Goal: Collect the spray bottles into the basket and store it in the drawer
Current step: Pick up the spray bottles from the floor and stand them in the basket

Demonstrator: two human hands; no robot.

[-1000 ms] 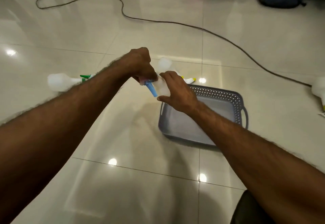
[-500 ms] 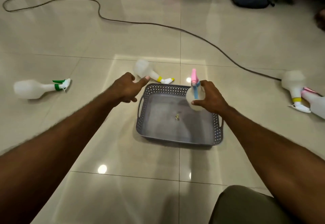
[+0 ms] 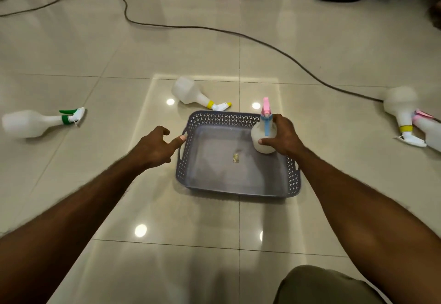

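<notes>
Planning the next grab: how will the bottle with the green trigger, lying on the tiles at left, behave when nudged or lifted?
The green-trigger bottle lies on its side on glossy floor tiles, so a nudge would probably slide or roll it. Its rounded body suggests rolling, though the trigger may stop that. It looks like translucent plastic with no visible liquid, so it is likely light.

A second ago both my hands were joined on the pink-and-blue spray bottle (image 3: 263,134), out past the far left corner of the grey basket (image 3: 292,179). Now only my right hand (image 3: 284,138) grips it, upright over the basket's far right corner; I think its base has reached the basket floor, though my fingers hide the contact. My left hand (image 3: 155,147) has let go and dropped, loosely open, beside the basket's left handle, thumb nearly touching it.
</notes>
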